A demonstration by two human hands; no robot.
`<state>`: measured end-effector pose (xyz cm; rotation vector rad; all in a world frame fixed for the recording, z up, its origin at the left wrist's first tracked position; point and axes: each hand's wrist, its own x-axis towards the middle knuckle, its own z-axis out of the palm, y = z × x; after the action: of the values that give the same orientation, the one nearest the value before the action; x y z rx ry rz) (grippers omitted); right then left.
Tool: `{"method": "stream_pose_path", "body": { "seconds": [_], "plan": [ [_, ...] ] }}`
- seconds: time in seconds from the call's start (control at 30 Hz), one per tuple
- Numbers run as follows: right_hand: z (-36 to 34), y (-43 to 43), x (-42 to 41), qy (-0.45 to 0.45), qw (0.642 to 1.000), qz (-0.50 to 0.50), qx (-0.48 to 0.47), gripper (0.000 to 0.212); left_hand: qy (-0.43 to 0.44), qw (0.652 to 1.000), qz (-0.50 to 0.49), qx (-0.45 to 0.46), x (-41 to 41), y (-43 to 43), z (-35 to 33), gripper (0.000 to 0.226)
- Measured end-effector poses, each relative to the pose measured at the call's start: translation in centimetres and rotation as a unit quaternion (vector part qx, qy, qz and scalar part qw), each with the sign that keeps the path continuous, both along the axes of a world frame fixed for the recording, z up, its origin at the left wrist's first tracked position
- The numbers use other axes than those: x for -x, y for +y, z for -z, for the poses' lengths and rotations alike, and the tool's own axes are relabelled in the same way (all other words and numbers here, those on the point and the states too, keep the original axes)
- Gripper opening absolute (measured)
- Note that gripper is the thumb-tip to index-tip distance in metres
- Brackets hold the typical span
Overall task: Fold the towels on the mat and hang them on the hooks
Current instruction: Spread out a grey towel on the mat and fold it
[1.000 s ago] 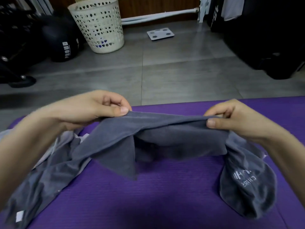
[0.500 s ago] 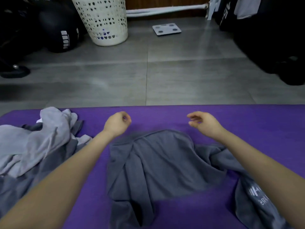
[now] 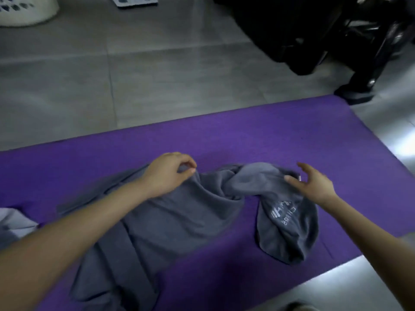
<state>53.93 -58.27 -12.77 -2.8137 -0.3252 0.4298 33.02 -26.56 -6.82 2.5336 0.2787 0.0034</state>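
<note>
Centrally on the purple mat [image 3: 269, 135] lies a dark grey towel [image 3: 179, 221], rumpled and unfolded, spreading from the near left edge of the view up toward the middle of the mat. Its right end is bunched and twisted over itself, with pale printed lettering showing on the rounded lobe nearest the right side. The left hand [image 3: 168, 173] rests on the towel's far edge, fingers curled, thumb and forefinger pinching the cloth there. The right hand [image 3: 314, 182] is over the bunched right end with its fingers spread wide and holding nothing; whether the fingertips touch the cloth I cannot tell. A lighter grey towel [image 3: 13, 221] peeks in at the left edge, on the mat. Beyond the mat is grey tiled floor [image 3: 157, 75], with a white perforated basket [image 3: 22, 10] far left, a white scale [image 3: 134, 1] beside it, and dark equipment [image 3: 314, 30] far right.
</note>
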Motion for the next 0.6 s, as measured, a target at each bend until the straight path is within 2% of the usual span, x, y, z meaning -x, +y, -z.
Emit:
{"method": "stream_pose_path", "body": {
  "seconds": [0.07, 0.13, 0.27, 0.37, 0.47, 0.53, 0.6],
  "plan": [
    [1.6, 0.0, -0.8, 0.055, 0.996, 0.037, -0.053, 0.076, 0.000, 1.000, 0.022, -0.008, -1.6, -0.8, -1.2, 0.033],
    [2.9, 0.4, -1.3, 0.050, 0.998, 0.025, -0.032, 0.074, 0.017, 0.999, 0.040, -0.030, -2.8, -1.3, -2.2, 0.020],
    [3.0, 0.2, -3.1, -0.052, 0.996, -0.030, 0.061, 0.051, 0.088, 0.994, 0.038, -0.050, -5.6, -1.9, -3.6, 0.017],
    [2.6, -1.7, -5.1, -0.027, 0.993, -0.060, 0.100, 0.032, 0.117, 0.991, 0.014, -0.070, -8.6, -2.6, -2.4, 0.019],
    [3.1, -3.3, -5.6, -0.005, 0.998, -0.067, 0.013, 0.019, 0.129, 0.991, -0.028, -0.030, -11.4, -4.2, 1.0, 0.021],
    [3.4, -4.3, -5.4, -0.002, 0.992, -0.043, -0.117, 0.009, 0.115, 0.991, -0.061, 0.030, -13.1, -5.6, 3.7, 0.021],
    [3.2, -5.2, -5.4, 0.026, 0.966, -0.003, -0.259, 0.011, 0.102, 0.989, -0.078, 0.079, -14.5, -6.9, 5.8, 0.025]
  ]
}}
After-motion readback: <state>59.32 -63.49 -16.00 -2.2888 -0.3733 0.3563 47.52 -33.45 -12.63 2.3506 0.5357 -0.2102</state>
